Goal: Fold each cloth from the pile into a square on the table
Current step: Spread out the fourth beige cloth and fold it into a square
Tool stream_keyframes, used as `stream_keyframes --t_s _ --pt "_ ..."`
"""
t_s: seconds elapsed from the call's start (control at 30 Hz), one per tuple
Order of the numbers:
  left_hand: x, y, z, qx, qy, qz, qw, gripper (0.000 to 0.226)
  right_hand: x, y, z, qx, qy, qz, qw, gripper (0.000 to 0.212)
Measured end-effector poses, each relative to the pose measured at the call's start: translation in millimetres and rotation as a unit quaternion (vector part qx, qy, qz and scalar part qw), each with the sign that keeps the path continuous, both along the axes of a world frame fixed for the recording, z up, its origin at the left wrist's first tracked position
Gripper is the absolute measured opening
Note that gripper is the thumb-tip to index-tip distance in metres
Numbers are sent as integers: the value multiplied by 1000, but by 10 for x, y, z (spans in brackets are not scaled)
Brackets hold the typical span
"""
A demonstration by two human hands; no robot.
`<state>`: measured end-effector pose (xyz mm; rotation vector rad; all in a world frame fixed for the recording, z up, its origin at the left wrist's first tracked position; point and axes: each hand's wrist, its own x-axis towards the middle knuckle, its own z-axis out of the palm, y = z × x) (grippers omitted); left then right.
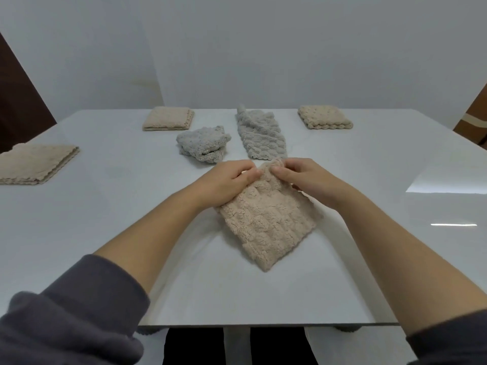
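**Pinching the far edge of a beige fleece cloth (266,222) at the middle of the white worktop (92,206)**

Holding with the left hand (224,183) and the right hand (311,177) close together, almost knuckle to knuckle, at the cloth's far end. Curled on both sides, fingers (250,175) and thumbs grasping the bunched, slightly lifted edge. Resting flat on the worktop for the rest of its length, set at a slant, near corner pointing toward the front edge. Reaching in from the lower corners on bare forearms, dark grey sleeves (66,312) bunched near the elbows.

Lying just beyond the hands: a long grey cloth (259,135) stretched away toward the wall (263,48), its near end right behind the pinched edge, touching or not impossible to tell. Heaped to its left and apart from it, a crumpled grey cloth (203,144).

Set out flat and well apart from one another: a near-left folded square (34,164) at the worktop's left edge, a far-left folded square (168,119), and a far-right folded square (325,117), all beige.
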<state>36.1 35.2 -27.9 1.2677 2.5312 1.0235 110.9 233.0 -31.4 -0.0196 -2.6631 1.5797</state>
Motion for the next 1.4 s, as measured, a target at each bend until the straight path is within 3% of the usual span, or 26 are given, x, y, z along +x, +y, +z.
stream_keyframes --t_s 0.03,0.1,0.17,0.23,0.27,0.3,0.37,0.43,0.53,0.6,0.7,0.73,0.8,0.9,1.03,1.17,1.23,1.3,1.37,1.4 --pt "15 -19 11 19 -40 34 998 28 -11 -5 -16 -14 20 -16 1000 41" --pt "62 -53 12 92 -214 105 967 28 -39 -19 -50 -11 60 -75 995 37" --pt "148 -52 -39 159 -397 152 891 27 -80 -28 -89 22 94 -149 984 39" --pt "206 21 -131 234 -458 210 831 24 -110 -55 -131 39 115 -213 969 42" --pt "221 86 -171 258 -448 254 817 26 -119 -79 -147 45 119 -237 963 41" --pt "222 155 -196 253 -407 297 826 31 -126 -103 -165 53 120 -254 958 40" --pt "210 275 -231 179 -244 372 878 41 -128 -150 -194 69 119 -276 951 36" --pt "241 349 -234 122 -126 401 899 41 -122 -155 -193 80 117 -292 946 32" --pt "258 410 -258 93 -59 406 907 39 -114 -88 -185 98 107 -306 941 29" --pt "232 456 -243 122 -100 398 904 40 -105 -32 -187 99 98 -315 939 29" --pt "237 521 -177 244 -333 329 849 47 -102 61 -206 96 76 -330 936 29" --pt "266 542 -171 246 -379 309 837 47 -102 98 -211 96 68 -336 935 30" --pt "298 599 -170 186 -342 298 871 42 -104 164 -194 101 54 -341 933 31" --pt "372 676 -191 46 -161 335 927 38 -124 239 -150 129 23 -338 932 36" --pt "412 767 -296 -107 0 344 933 36 -104 248 -219 206 -26 -333 920 31" --pt "383 721 -286 -203 86 340 914 35 -68 201 -206 255 -64 -307 915 29" --pt "367 593 -284 -177 131 337 915 37 -59 244 -82 185 -111 -289 933 33" --pt "373 464 -347 -134 154 253 946 48 -12 318 53 26 -165 -240 956 26" --pt "430 397 -428 -157 119 134 971 61 81 382 122 -102 -221 -189 951 15" --pt "450 402 -477 -190 97 107 971 64 113 420 126 -110 -239 -169 950 14"
